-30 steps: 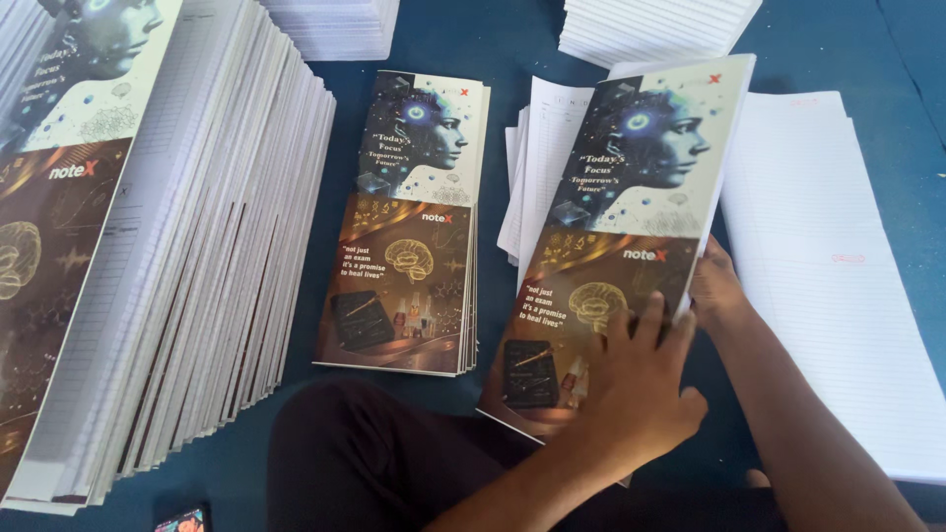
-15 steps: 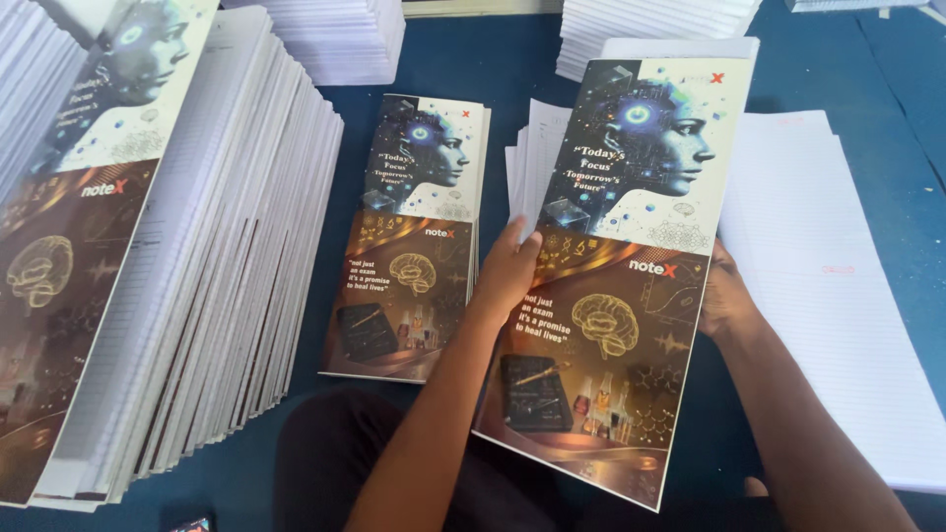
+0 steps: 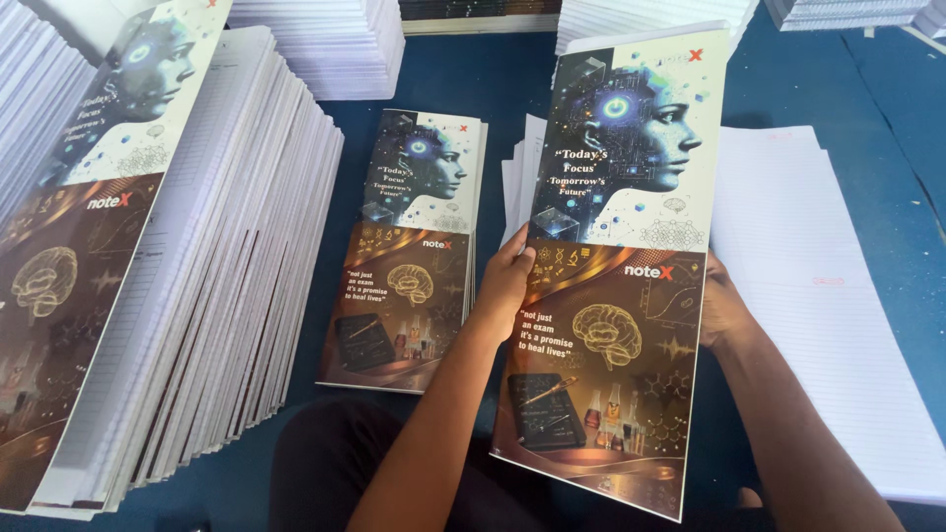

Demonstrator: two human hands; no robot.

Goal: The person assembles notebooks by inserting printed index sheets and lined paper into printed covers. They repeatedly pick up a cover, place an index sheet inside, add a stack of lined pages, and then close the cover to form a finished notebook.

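Both hands up, one printed cover sheet [image 3: 611,286] pinched between them: left hand [image 3: 505,281] clamped on its near edge, right hand [image 3: 717,300] gripping the opposite edge, fingers hidden behind. Sheet lifted, not yet laid down. Just left of the grip, a small stack of covers [image 3: 409,256]. Right of it, ruled white pages [image 3: 818,305]. Far left, a tall leaning pile of finished books [image 3: 212,286], plenty done.
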